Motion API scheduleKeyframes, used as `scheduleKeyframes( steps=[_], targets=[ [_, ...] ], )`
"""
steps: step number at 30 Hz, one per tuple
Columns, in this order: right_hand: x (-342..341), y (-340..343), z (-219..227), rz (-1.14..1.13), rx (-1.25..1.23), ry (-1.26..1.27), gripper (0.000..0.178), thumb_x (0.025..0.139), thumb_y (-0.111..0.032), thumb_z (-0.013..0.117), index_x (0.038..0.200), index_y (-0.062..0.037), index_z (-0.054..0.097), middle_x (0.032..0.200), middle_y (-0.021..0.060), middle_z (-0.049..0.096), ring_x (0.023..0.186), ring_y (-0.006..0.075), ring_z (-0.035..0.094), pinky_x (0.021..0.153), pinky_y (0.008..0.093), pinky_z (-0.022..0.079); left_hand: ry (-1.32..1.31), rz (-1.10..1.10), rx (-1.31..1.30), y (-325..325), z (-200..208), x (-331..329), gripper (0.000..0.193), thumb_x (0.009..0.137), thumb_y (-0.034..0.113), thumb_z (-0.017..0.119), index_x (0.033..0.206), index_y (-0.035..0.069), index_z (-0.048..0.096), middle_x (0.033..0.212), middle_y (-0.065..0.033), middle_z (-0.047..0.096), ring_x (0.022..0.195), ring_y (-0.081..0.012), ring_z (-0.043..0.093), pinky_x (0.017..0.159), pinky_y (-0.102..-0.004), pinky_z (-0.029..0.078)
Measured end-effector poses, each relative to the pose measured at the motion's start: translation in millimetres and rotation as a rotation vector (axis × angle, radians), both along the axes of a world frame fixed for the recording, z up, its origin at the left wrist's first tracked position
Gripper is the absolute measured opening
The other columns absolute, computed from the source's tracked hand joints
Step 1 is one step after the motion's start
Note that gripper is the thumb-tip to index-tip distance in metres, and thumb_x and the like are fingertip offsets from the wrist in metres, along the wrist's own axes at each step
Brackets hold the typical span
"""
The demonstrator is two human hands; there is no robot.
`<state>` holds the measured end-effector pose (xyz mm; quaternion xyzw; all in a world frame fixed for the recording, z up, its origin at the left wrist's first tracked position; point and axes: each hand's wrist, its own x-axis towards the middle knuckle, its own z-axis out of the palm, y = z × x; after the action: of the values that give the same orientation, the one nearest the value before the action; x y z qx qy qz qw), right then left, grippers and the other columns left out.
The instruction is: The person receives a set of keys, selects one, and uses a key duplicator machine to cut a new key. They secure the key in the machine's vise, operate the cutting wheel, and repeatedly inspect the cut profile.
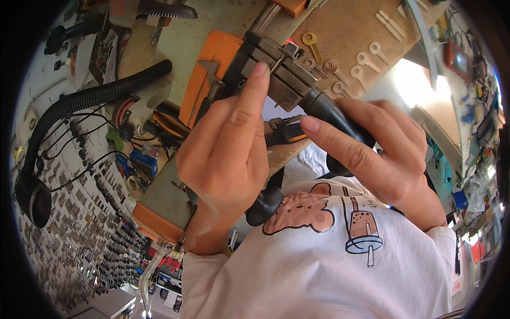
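While the left hand [226, 154] steadies the vise [276, 66], the right hand [372, 154] grips a black handle [334, 114].

Bright, perhaps daylit; glare blown out upper right; fisheye bends dark rim.

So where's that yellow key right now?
In the head view the yellow key lies on the brown wooden benchtop near the top, just right of the machine's grey metal vise, beside several silver key blanks.
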<state>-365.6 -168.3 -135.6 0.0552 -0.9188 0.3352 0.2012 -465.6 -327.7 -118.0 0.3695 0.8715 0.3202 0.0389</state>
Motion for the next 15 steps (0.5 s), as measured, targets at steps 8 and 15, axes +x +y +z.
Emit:
scheduleKeyframes(
  steps=[8, 15],
  targets=[
    [-2.2, -0.1, 0.1, 0.013, -0.070, 0.014, 0.043, 0.056, -0.009, 0.068, 0.099, -0.0083, 0.068, 0.081, 0.0152, 0.061, 0.052, 0.0159, 0.051, 0.044, 0.0232, 0.039, 0.049, 0.012, 0.029, -0.5, -2.0, 1.1, 0.025, 0.081, -0.008, 0.055, 0.104, -0.003, 0.062, 0.073, -0.0110, 0.063, 0.057, -0.0119, 0.059, 0.052, -0.0220, 0.046],
    [-1.4, -0.4, -3.2, 0.013, -0.065, 0.024, 0.042, 0.057, -0.009, 0.068, 0.099, -0.0068, 0.067, 0.080, 0.0153, 0.061, 0.052, 0.0163, 0.052, 0.044, 0.0236, 0.040, 0.057, 0.009, 0.071, 1.0, -6.9, 1.0, 0.038, 0.066, -0.013, 0.059, 0.102, -0.004, 0.063, 0.068, -0.0109, 0.060, 0.054, -0.0187, 0.056, 0.051, -0.0260, 0.046]
  ],
)
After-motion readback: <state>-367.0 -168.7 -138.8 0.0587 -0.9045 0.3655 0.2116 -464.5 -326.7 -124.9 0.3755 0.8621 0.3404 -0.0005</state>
